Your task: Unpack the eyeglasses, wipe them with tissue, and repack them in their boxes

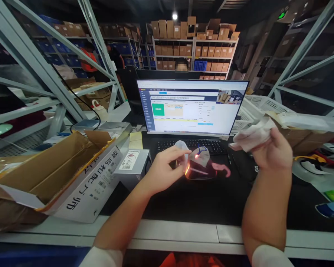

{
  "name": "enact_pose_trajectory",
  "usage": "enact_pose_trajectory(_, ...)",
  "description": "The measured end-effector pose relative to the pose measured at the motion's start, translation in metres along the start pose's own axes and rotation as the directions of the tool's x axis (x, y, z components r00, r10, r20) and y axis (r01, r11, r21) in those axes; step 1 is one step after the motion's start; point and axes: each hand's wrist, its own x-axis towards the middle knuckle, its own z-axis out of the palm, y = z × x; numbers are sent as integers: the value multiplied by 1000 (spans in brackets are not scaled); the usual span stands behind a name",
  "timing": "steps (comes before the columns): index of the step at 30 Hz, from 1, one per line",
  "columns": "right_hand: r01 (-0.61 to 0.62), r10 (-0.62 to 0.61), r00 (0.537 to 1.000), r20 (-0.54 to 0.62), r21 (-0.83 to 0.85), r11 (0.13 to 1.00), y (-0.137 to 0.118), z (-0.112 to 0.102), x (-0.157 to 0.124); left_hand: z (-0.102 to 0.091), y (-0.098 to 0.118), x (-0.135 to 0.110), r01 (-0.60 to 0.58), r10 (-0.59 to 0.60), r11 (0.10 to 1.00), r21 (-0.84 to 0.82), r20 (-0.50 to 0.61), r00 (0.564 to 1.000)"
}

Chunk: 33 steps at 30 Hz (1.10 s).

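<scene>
My left hand (pixel 164 168) pinches a pair of dark-lensed sunglasses (pixel 202 173) at one side, above the black desk mat (pixel 183 202). Orange glints show on the lens, and a pinkish temple arm sticks out to the right, blurred. Pale material with a blue mark lies behind the lens; its kind is unclear. Raised on the right, my right hand (pixel 278 152) is closed on a crumpled white sheet (pixel 253 136), thin like tissue or soft wrap. A grey box (pixel 132 167) with a picture of glasses on its label stands left of my left hand.
A monitor (pixel 192 107) and black keyboard (pixel 219 145) stand behind my hands. At left is an open cardboard box (pixel 80 181). White baskets (pixel 263 104) and packaging lie on the right. Metal frame posts flank the desk; people and stocked shelves (pixel 195 53) are beyond.
</scene>
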Motion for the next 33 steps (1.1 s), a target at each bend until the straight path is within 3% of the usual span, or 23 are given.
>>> enact_pose_trajectory(1, -12, 12, 1000, 3, 47, 999, -4, -4, -7, 1, 5, -2, -17, 14, 997, 76, 40, 999)
enact_pose_trajectory(3, -111, 101, 988, 117, 78, 991, -9, -7, -22, 6, 11, -5, -48, 36, 982, 182, 69, 997)
enact_pose_trajectory(6, -211, 243, 902, 356, -129, 969, -11, 2, -35, 13, 14, -10, -74, 60, 956, 284, 58, 997)
enact_pose_trajectory(10, -116, 306, 805, 509, -370, 922, -8, 25, -36, 14, 14, -12, -31, 14, 953, 303, 56, 998)
enact_pose_trajectory(14, -60, 385, 653, 652, -462, 885, -5, 48, -32, 14, 17, -11, 42, -67, 972, 231, 105, 992)
enact_pose_trajectory(16, -36, 377, 670, 640, -478, 877, -2, 56, -31, 14, 18, -10, 77, -111, 975, 207, 156, 982)
enact_pose_trajectory(20, 15, 224, 810, 542, -401, 916, 8, 62, -30, 15, 16, -9, 101, -132, 981, 165, 190, 973)
enact_pose_trajectory(24, 12, 136, 849, 510, -276, 961, 18, 64, -29, 14, 12, -8, 53, -75, 992, 119, 193, 978)
enact_pose_trajectory(27, 38, 121, 832, 541, -274, 961, 19, 67, -30, 15, 9, -9, 20, -41, 995, 101, 211, 977)
enact_pose_trajectory(31, 123, 154, 717, 680, -341, 932, 16, 71, -31, 16, 5, -9, 11, -31, 993, 119, 162, 986)
enact_pose_trajectory(33, 181, 172, 686, 707, -396, 900, 15, 74, -31, 15, 4, -8, 21, -35, 995, 97, 152, 988)
